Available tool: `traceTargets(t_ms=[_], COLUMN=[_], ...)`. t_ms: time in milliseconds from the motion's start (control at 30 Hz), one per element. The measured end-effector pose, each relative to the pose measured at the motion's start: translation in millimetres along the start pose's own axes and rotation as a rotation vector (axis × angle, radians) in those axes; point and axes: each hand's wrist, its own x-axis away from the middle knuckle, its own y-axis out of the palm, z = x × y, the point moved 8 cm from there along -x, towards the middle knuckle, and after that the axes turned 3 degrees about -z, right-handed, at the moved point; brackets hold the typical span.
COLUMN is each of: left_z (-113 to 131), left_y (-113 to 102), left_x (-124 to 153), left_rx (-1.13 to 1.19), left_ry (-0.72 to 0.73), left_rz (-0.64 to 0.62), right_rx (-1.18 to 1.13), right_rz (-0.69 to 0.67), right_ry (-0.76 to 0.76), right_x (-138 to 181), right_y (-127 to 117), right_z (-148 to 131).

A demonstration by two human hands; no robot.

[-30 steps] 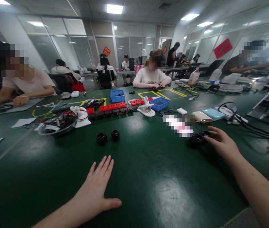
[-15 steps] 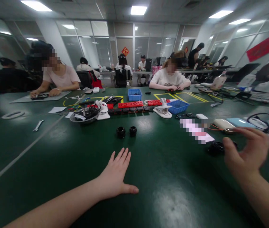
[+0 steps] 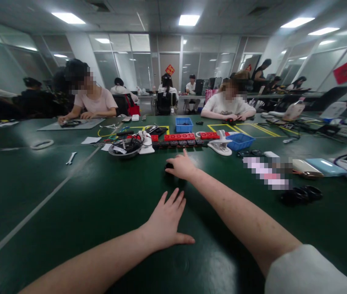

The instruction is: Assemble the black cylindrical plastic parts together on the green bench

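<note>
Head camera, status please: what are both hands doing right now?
Right hand reached forward, covering small black parts; grip unclear. Left hand flat, open on green table. Nothing between them.

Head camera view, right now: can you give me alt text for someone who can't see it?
The person's right hand reaches forward over small black round parts on a green table, mostly covering them, while the left hand lies flat, fingers spread, nearer the body. Two similar black parts sit to the right; other people work at the table's far side.
</note>
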Motion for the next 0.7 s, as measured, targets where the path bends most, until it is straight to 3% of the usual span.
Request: traceTargets(t_ms=[233, 367, 467, 700], left_z=[72, 96, 103, 90], left_y=[-30, -40, -41, -43], left_x=[31, 53, 64, 64], left_rx=[-0.034, -0.015, 0.013, 0.123], left_ry=[0.636, 0.826, 0.881, 0.747], left_rz=[0.275, 0.362, 0.394, 0.486], right_rx=[0.000, -0.042, -0.083, -0.201], right_rz=[-0.105, -0.118, -0.116, -0.095], right_ry=[-0.168, -0.342, -0.440, -0.532], right_x=[11, 48, 83, 149], right_y=[1, -4, -7, -22], right_z=[-34, -71, -88, -84])
